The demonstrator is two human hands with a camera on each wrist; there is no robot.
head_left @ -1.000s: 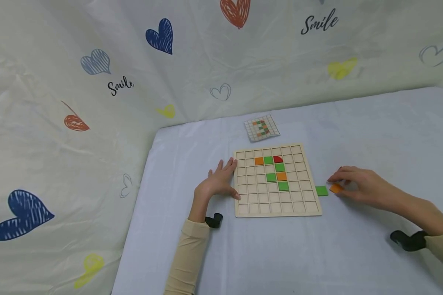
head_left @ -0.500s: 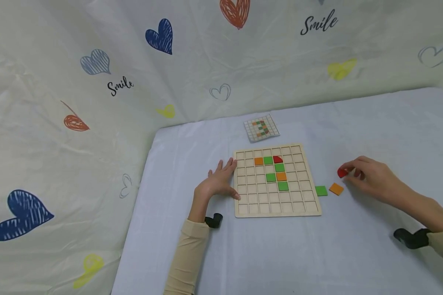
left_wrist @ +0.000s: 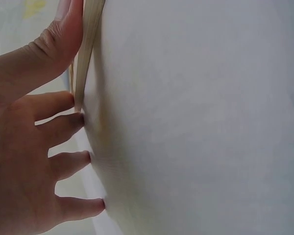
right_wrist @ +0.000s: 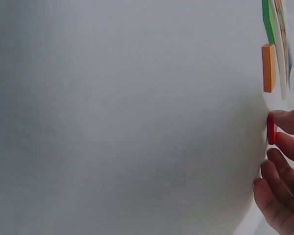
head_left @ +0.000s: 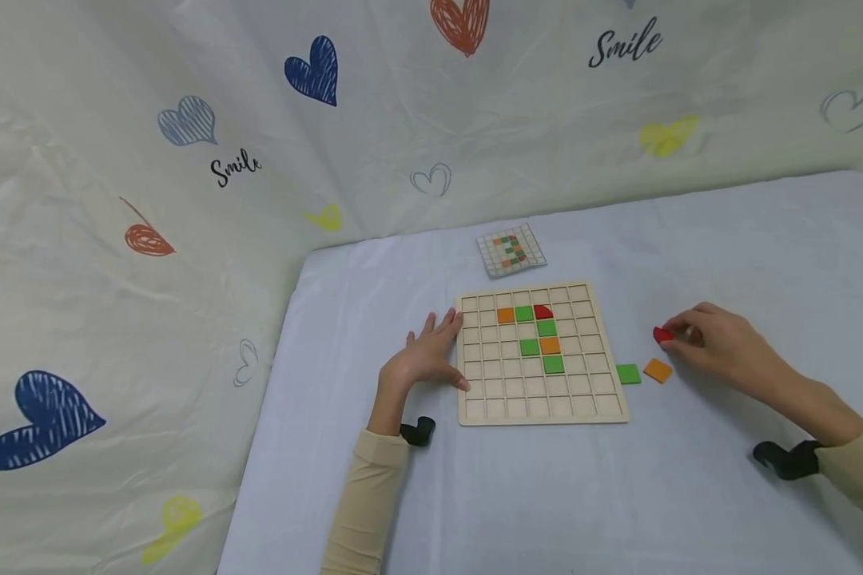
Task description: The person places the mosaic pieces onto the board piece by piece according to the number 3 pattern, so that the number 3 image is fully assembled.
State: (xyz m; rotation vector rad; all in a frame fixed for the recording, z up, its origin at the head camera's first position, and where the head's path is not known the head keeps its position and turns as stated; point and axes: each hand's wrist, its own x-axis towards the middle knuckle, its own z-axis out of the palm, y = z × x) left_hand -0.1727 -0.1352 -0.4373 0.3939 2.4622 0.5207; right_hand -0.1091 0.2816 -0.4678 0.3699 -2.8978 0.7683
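In the head view a wooden grid board (head_left: 495, 388) lies on the table, with several green and orange square tiles and one red rounded-corner tile (head_left: 542, 311) set in its cells. My left hand (head_left: 423, 357) rests at the board's left edge, fingers spread, thumb on the lower left side. Right of the board, my right hand (head_left: 717, 342) pinches a red tile (head_left: 662, 335) with one rounded side between thumb and fingertips. The right wrist view shows this red tile (right_wrist: 271, 129) upright on its edge at the tablecloth.
A green tile (head_left: 629, 374) lies against the board's right edge, an orange tile (head_left: 658, 370) just beside it. Behind the board is a small pattern card (head_left: 511, 250) with a coloured figure on a grid. White cloth (head_left: 532, 495) covers the table; a printed curtain (head_left: 374, 120) hangs behind.
My right hand has let go of the orange tile and now has the red tile, which moved slightly left in the last half second. The left hand and the board have stayed put.
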